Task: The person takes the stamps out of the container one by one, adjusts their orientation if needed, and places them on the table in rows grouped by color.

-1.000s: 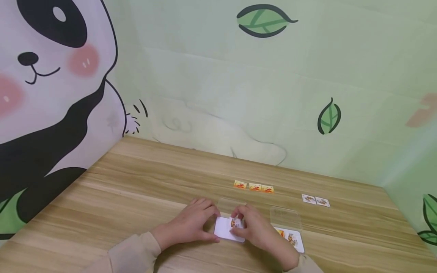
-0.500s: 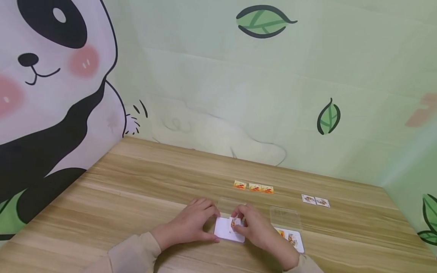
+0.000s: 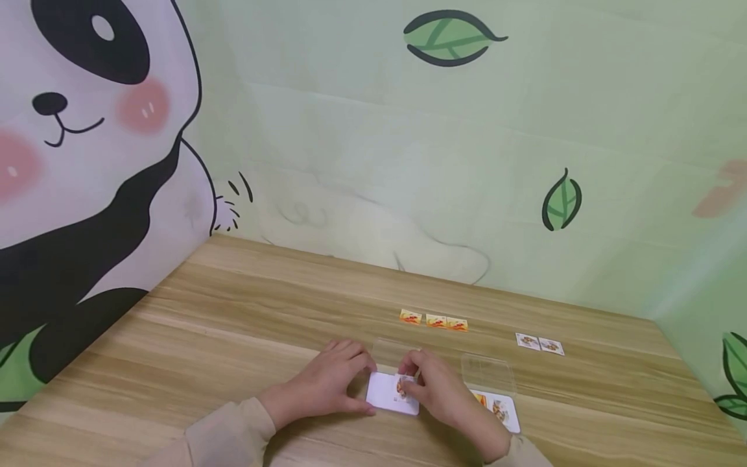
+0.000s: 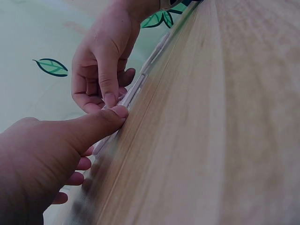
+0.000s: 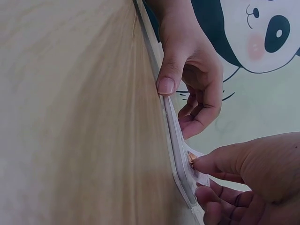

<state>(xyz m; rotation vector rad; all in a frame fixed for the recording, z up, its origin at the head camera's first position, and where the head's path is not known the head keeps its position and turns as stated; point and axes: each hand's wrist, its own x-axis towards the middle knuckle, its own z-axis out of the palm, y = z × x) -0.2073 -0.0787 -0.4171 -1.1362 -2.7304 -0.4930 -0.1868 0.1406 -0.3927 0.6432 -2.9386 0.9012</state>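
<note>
We make out small printed marks under the picture on the small card [image 3: 401, 388], too tiny for us to read. Its picture shows orange and brown shapes on white. The right hand [image 3: 440, 389] pinches this card between thumb and fingers, over the right part of the white case [image 3: 380, 392]. The left hand [image 3: 327, 379] grips the left end of the white case, thumb at the near corner and fingers at the far one; in the right wrist view we see that thumb pressed on the edge.

Beyond the white case we find three yellow cards [image 3: 436, 321] with red and orange print, one slightly apart from the other two. Farther to the right of the case, also beyond it, lie two white cards [image 3: 528, 341] with brownish pictures; any lettering on either group is too small for us to tell. Just right of the white case, partly behind the right hand, is a second case [image 3: 513, 421] holding a yellow card and a white picture card. A clear lid [image 3: 487, 371] adjoins the second case on its far side.

Compared with the earlier frames, we see that the small card has shifted slightly toward the right end of the white case and a little nearer to us. The left hand and the cards beyond the case look unchanged.
</note>
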